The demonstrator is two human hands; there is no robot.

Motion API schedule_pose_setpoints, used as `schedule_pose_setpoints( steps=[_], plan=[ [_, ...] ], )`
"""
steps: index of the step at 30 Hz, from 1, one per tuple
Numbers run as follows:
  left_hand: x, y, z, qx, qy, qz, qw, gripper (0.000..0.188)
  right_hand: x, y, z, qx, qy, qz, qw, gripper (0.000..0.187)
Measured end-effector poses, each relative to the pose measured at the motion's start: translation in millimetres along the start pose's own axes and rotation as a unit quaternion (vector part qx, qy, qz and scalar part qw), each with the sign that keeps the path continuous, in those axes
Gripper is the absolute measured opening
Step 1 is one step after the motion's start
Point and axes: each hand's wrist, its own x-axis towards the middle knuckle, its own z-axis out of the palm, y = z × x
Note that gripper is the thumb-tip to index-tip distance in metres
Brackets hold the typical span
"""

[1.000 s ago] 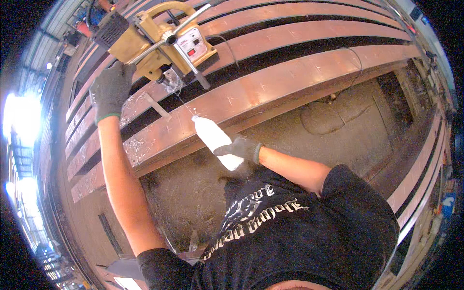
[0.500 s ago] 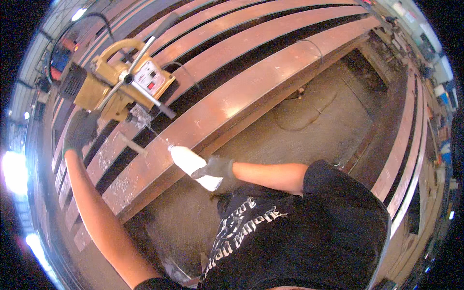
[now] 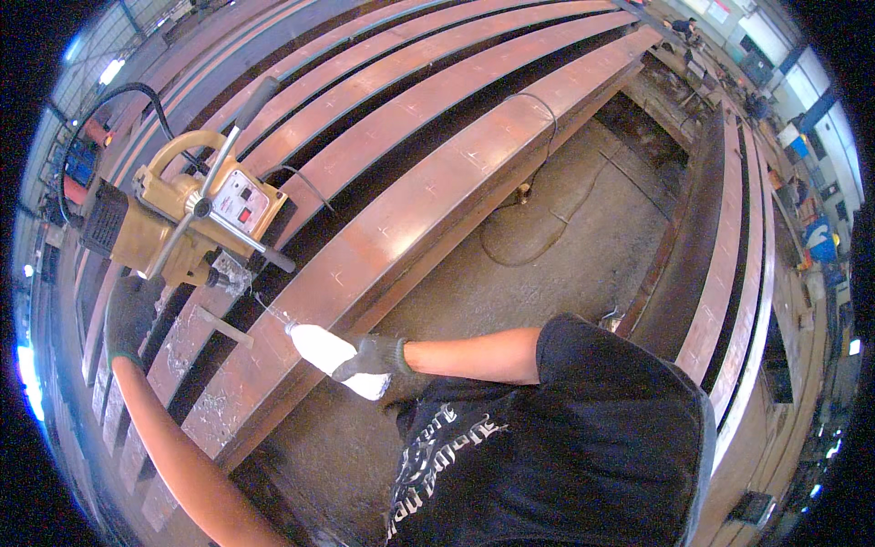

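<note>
A yellow magnetic drill [image 3: 187,210] stands on the steel beams at the left, with a spoked feed lever on its side. My left hand [image 3: 132,319], in a dark grey glove, is closed around the lower-left spoke, whose end it hides. In my gloved right hand [image 3: 372,356] is a white squeeze bottle [image 3: 319,346], tilted with its nozzle toward the drill. A thin line of liquid runs from the nozzle to the cutter [image 3: 232,273]. Shiny wet-looking chips surround the cutter. Just below it, a short pale bar [image 3: 224,326] spans two beams.
Long reddish-brown steel beams [image 3: 410,214] with chalk-like cross marks run side by side to the far right. A cable [image 3: 547,137] hangs over the nearest beam onto the concrete floor [image 3: 474,292]. More beams [image 3: 720,292] lie at the right. A black hose [image 3: 118,91] loops behind the drill.
My view has shifted, so the drill, the bottle and both hands sit lower and further left. My grip on the lever and the bottle stays the same.
</note>
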Motion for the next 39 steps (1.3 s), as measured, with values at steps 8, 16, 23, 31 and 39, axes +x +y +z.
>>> schedule_pose_setpoints(
  steps=[8,16,23,31,39],
  plan=[
    [-6.7,-11.8,0.3,0.040,0.018,0.026,0.999,0.053,-33.2,-52.3,-10.6,-0.038,-0.024,0.026,0.999,0.060],
    [-25.5,14.1,-6.4,0.033,0.025,0.000,0.999,0.051,-28.6,-51.4,-10.4,0.012,-0.033,0.059,0.998,0.053],
    [-23.6,7.1,-4.6,0.021,0.024,0.002,0.999,0.051,-24.1,-42.8,-3.5,0.035,-0.042,0.010,0.998,0.052],
    [-28.2,10.4,-2.0,0.026,0.053,0.027,0.998,0.050,-10.7,-30.0,0.8,0.005,-0.006,-0.059,0.998,0.059],
    [-21.9,-10.3,8.8,0.001,0.064,0.020,0.998,0.049,-10.6,-39.9,-4.7,0.009,-0.085,-0.021,0.996,0.071]
  ],
)
